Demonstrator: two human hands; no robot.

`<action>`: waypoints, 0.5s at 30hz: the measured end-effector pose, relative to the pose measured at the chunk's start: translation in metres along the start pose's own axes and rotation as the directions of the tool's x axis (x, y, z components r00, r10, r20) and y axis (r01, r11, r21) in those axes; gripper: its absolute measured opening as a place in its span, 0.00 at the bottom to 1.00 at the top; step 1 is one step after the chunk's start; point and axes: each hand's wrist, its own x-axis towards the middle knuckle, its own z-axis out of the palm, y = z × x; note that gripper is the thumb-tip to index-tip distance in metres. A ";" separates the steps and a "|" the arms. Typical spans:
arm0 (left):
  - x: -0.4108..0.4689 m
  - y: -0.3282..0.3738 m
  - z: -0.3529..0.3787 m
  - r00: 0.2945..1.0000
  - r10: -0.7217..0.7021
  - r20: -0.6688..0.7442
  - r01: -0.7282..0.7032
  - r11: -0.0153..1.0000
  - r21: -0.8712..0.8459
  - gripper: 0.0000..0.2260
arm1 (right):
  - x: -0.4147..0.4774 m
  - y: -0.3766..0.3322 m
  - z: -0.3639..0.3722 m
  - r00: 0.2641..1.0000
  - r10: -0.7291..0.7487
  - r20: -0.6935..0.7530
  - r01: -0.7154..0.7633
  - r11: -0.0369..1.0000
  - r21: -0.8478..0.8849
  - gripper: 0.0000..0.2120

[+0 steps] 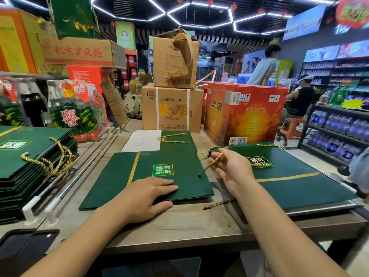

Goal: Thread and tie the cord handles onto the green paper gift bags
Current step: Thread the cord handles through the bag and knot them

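A flat green paper gift bag (119,176) lies on the wooden table in front of me. My left hand (147,196) rests flat on its near edge, fingers straight. My right hand (231,168) pinches a gold cord (211,164) that runs down to the left above the table. More flat green bags (295,180) lie under and right of that hand. Another green bag (177,142) with a gold cord handle lies further back. A loose cord piece (218,204) lies near the table's front.
A stack of finished green bags with gold handles (30,168) sits at the left. Cardboard boxes (171,108) and a red box (243,114) stand at the table's back. A dark phone (24,244) lies at the lower left. People stand in the shop aisle beyond.
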 end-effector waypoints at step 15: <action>0.086 0.030 -0.026 0.939 -0.298 0.171 0.283 0.390 -0.876 0.09 | -0.012 0.043 -0.007 0.846 -0.082 0.527 0.509 0.419 -0.751 0.11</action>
